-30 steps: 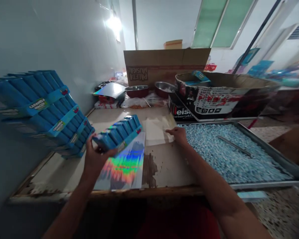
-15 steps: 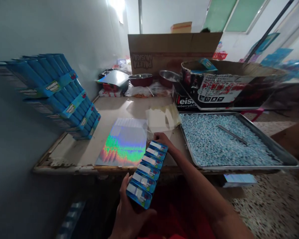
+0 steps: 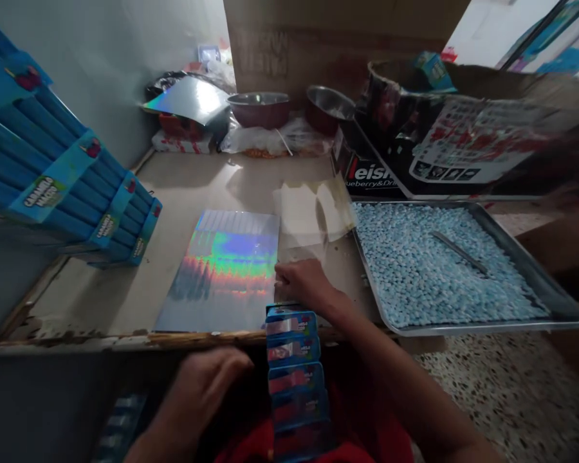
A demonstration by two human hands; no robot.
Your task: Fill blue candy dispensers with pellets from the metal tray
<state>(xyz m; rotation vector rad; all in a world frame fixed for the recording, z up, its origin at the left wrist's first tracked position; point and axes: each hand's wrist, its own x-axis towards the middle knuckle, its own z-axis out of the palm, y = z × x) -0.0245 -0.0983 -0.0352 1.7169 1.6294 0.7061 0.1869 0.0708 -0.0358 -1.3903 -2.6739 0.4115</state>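
Observation:
A row of several blue boxes (image 3: 296, 379) with labels reading "CARAMELO MACIZO" runs from the table's front edge down toward my lap. My right hand (image 3: 306, 283) is closed just beyond the row's far end, beside a shiny holographic sheet (image 3: 231, 257). Whatever its curled fingers hold, if anything, is hidden. To the left of the row, apart from it, my left hand (image 3: 207, 386) is blurred by motion, its fingers bent and not clear. On the table's left side stands a tall stack of the same blue boxes (image 3: 67, 173).
On the right, a metal tray (image 3: 567, 318) holds small pale-blue pieces and a thin metal strip (image 3: 460, 254). Behind it stands a worn carton (image 3: 463, 138). Two bowls (image 3: 258, 109) sit at the back. A yellowish sheet (image 3: 302, 215) lies mid-table.
My left hand has let go of the row's near end and moved left. The row has swung upright in view and lower, toward my lap. The view has tipped down and closer.

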